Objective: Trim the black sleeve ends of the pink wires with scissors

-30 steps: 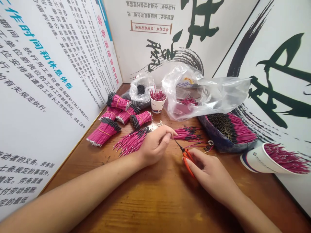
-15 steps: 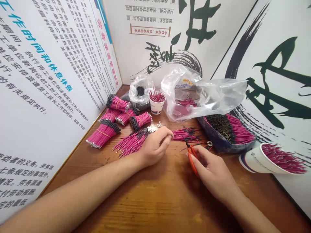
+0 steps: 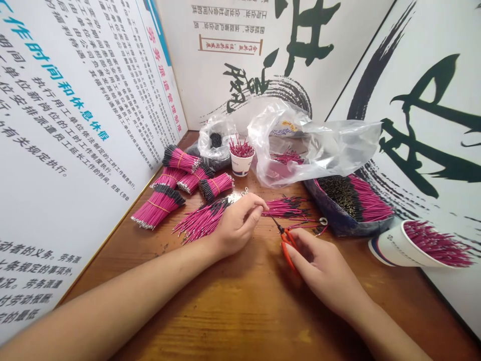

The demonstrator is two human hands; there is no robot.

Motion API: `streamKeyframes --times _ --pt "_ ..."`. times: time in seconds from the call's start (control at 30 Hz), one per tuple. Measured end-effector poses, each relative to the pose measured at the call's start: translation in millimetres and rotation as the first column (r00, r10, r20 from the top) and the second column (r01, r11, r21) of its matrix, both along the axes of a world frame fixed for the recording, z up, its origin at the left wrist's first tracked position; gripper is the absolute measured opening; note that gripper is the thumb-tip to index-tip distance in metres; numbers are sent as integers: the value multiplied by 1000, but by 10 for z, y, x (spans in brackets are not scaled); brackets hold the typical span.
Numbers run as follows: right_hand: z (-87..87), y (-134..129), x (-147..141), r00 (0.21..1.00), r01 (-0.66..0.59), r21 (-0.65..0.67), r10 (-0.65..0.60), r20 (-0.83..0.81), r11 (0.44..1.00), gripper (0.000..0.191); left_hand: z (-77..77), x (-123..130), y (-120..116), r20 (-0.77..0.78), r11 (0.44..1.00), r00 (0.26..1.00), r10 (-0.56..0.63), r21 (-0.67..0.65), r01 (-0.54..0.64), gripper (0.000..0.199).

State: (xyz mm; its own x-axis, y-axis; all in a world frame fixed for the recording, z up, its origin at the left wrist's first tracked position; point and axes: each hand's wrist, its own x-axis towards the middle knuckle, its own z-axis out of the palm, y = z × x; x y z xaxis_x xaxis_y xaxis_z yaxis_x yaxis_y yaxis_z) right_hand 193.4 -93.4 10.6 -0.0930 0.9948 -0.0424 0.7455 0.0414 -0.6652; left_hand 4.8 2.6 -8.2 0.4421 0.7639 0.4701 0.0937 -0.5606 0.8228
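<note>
2 hands, left hand (image 3: 238, 225) curled, heel resting on pink wire bundle (image 3: 201, 220), right hand (image 3: 323, 273) pinching orange-handled scissors (image 3: 288, 250)

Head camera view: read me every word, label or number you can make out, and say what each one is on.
"作时间和休息休假", large blue heading on the left wall board
"劳务派遣管理制度", heading on the same board
"有关规定执行", black line on the same board
Too small or blurred: the fine print on the back panel, the yellow label on the plastic bag, the print on the white paper cup
</note>
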Motion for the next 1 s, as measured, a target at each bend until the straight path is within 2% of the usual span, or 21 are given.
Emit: streamKeyframes --times 0.23,1.0 --pt "30 -25 -17 997 -16 38 19 -76 999 23 0 -5 -6 -14 999 999 -34 -33 34 16" --pt "26 -33 -21 998 -30 77 35 -59 997 20 19 3 -16 -60 998 996 -58 2 58 13"
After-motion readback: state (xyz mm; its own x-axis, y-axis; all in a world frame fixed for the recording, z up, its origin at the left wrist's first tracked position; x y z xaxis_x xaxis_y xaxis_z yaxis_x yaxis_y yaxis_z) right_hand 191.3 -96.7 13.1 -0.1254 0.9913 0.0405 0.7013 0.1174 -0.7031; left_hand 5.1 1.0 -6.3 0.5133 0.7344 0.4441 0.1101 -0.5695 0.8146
